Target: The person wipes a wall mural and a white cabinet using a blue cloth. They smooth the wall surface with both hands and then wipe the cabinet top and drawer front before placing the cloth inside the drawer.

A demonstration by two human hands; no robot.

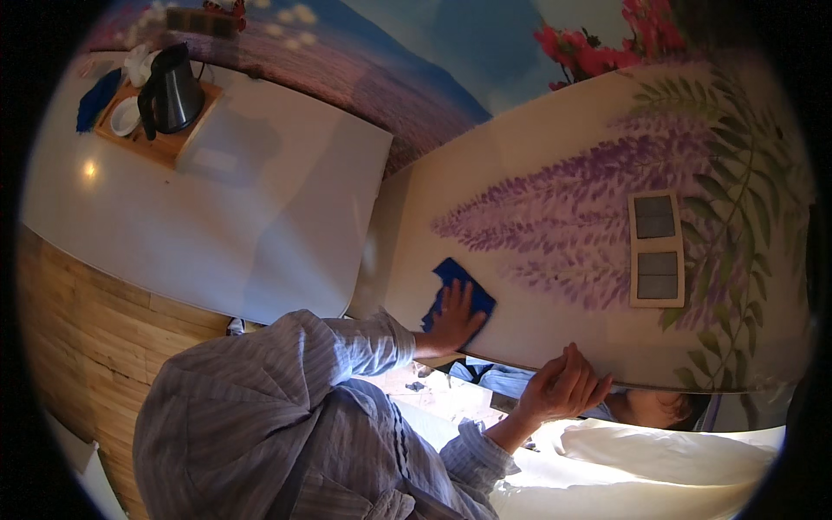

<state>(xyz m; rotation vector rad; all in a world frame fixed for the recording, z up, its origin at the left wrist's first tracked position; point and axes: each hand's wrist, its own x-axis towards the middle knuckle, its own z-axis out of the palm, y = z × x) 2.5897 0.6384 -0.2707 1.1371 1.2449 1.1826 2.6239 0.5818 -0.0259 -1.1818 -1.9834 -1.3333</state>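
My left hand (453, 323) lies with spread fingers on a dark blue cloth (482, 304), holding it against a pale panel (416, 214) printed with purple wisteria and green leaves. Part of the cloth sticks out above and beside the fingers. Near the panel's lower edge is my right hand (562, 387), apart from the cloth, with its fingers bent inward. Whether anything is inside those fingers is hidden.
A white tabletop (292, 195) is at the left. It bears a wooden tray (188, 140) with a dark kettle (175, 91) and a white cup (125, 117), plus another blue cloth (99, 97). A double socket plate (656, 247) sits on the panel. White bedding (650, 455) lies at the lower right.
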